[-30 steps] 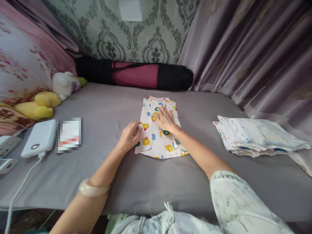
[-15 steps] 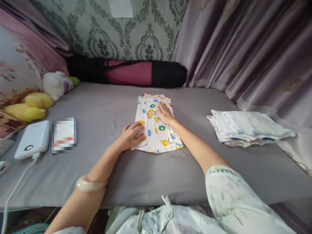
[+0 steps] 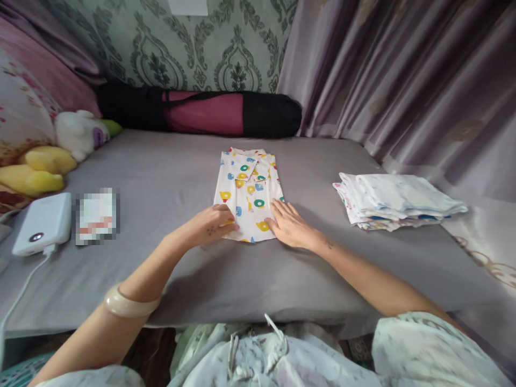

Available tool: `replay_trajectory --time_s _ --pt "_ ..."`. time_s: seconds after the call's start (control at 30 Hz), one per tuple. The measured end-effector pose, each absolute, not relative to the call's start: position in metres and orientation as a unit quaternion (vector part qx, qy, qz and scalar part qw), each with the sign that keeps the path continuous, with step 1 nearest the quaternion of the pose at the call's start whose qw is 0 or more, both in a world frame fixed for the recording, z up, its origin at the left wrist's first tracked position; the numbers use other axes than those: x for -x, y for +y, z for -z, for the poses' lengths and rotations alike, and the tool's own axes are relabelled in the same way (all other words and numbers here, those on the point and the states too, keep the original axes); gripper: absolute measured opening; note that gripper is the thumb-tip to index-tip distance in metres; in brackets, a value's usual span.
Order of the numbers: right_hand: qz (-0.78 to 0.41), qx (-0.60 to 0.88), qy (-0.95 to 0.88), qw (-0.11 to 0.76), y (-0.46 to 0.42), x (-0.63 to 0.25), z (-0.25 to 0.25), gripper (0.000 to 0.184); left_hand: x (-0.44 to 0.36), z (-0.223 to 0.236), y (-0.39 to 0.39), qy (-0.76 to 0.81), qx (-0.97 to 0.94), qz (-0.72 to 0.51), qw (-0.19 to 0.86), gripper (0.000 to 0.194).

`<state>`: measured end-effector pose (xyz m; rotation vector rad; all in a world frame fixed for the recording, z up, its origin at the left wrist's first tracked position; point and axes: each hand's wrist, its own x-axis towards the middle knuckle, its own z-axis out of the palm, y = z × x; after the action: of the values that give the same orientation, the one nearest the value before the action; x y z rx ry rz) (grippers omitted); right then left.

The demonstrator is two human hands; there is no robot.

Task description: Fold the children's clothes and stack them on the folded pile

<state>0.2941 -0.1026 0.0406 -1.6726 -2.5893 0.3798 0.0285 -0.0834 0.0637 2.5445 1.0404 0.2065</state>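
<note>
A small white short-sleeved shirt [image 3: 250, 201], printed with yellow, blue and green figures, lies flat on the grey sheet with its sides and sleeves folded inward. Its collar points away from me. At the lower left corner, the bent fingers and thumb of my left hand [image 3: 213, 223] close on the fabric; the fingertips are partly hidden. My right hand [image 3: 293, 224] rests flat on the lower right edge of the shirt, fingers stretched out.
Folded clothes form a stack [image 3: 399, 201] on the right. A white power bank [image 3: 44, 223] with a cable and a blurred packet [image 3: 97, 215] lie left, near plush toys [image 3: 76, 134]. Along the wall stretches a long black and maroon bag [image 3: 201, 112].
My right hand has slid from the shirt's upper part down to its lower right edge. The right sleeve and side now lie flatter. My left hand stays near the lower left corner.
</note>
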Motion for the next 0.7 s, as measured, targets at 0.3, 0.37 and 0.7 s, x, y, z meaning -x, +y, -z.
replay_trajectory --time_s 0.3,0.37,0.7 --pt "-0.062 0.466 -0.880 0.065 -0.143 -0.293 -0.049 0.044 -0.021 -0.061 -0.104 0.346 -0.922 -0.069 0.157 0.030" --pt "-0.054 0.442 -0.892 0.072 -0.143 -0.295 -0.051 0.037 -0.020 -0.058 -0.106 0.335 -0.930 -0.072 0.134 0.028" --pt "-0.126 0.364 -0.916 0.114 -0.131 -0.318 -0.052 0.046 -0.019 -0.054 -0.104 0.355 -0.930 -0.043 0.081 0.036"
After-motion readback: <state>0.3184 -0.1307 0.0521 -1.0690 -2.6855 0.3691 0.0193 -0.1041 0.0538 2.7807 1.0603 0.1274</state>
